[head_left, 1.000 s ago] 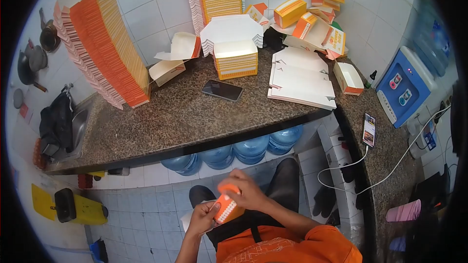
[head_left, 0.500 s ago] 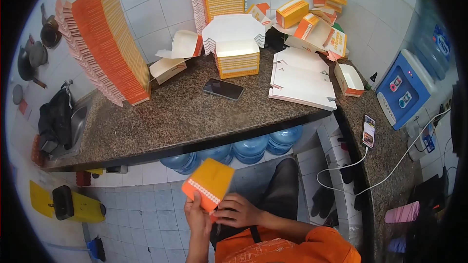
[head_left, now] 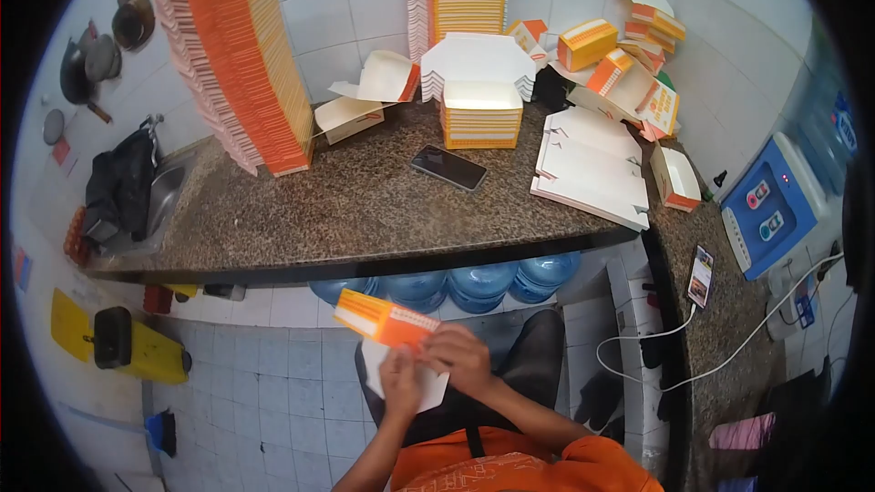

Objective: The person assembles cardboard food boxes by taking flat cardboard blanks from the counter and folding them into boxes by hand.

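Note:
An orange and yellow carton [head_left: 387,321] with a white inner flap is held over my lap, tilted, its yellow end toward the upper left. My left hand [head_left: 401,381] grips its lower edge, the fingers closed on the card beside the white flap. At the carton's right end my right hand [head_left: 460,360] pinches the orange side, close against my left hand. The fingertips are partly blurred. On the counter beyond are a nested stack of open cartons [head_left: 481,118] and a black phone [head_left: 448,169].
The granite counter [head_left: 365,219] carries a tall orange stack [head_left: 246,55], flat white card sheets [head_left: 592,164], loose cartons [head_left: 588,44] and a charging phone [head_left: 700,275] with a white cable. Blue water bottles [head_left: 478,286] stand underneath. A yellow bin [head_left: 150,353] is at left.
The carton has turned, so its white inner flap now shows below the printed side. Both hands have come together on it. The whole view has shifted, with the counter objects further right.

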A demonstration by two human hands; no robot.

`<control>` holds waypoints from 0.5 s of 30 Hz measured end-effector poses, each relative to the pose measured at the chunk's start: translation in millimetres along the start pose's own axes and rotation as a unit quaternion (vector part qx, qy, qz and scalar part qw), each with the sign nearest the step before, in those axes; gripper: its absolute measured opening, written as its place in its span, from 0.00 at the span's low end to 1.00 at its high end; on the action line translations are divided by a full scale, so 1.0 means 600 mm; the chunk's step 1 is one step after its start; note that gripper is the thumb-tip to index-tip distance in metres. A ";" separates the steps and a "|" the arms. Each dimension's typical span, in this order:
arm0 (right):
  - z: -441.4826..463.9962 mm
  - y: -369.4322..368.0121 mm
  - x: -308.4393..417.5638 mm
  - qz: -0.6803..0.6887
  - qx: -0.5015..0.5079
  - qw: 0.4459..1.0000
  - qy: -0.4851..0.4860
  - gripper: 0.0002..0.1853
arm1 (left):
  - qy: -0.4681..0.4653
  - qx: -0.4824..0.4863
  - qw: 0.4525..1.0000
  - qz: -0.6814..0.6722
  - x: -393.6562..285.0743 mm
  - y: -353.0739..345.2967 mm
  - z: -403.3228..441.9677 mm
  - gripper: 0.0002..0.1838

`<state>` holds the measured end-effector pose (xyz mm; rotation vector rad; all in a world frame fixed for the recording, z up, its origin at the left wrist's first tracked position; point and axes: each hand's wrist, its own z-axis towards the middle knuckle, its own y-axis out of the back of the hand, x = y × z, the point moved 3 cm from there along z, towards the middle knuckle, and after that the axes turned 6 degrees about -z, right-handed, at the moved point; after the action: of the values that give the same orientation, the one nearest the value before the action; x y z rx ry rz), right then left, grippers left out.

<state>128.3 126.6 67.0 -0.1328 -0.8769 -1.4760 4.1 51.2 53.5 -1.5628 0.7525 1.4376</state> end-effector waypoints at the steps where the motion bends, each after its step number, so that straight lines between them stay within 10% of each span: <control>1: 0.003 0.003 -0.004 0.001 0.007 1.000 0.004 0.08 | -0.001 -0.006 1.000 -0.005 0.012 -0.005 -0.003 0.20; 5: 0.036 0.036 0.000 -0.050 -0.045 0.998 0.002 0.16 | 0.078 0.048 0.988 -0.124 0.028 0.006 -0.006 0.26; 10: 0.035 0.070 -0.072 0.198 0.086 0.959 -0.182 0.18 | 0.003 0.299 0.941 -0.155 -0.041 0.148 0.027 0.31; 13: 0.063 0.072 -0.068 0.378 0.160 0.884 -0.226 0.22 | -0.053 0.216 0.975 -0.011 -0.163 0.125 0.061 0.40; 15: 0.087 0.046 -0.047 0.429 0.169 0.874 -0.150 0.23 | 0.185 0.399 0.898 -0.010 -0.048 0.121 0.053 0.48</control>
<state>134.7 183.5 98.5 -0.4390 -1.1154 -0.4607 -78.3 43.4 69.1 -1.1675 1.3374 0.6469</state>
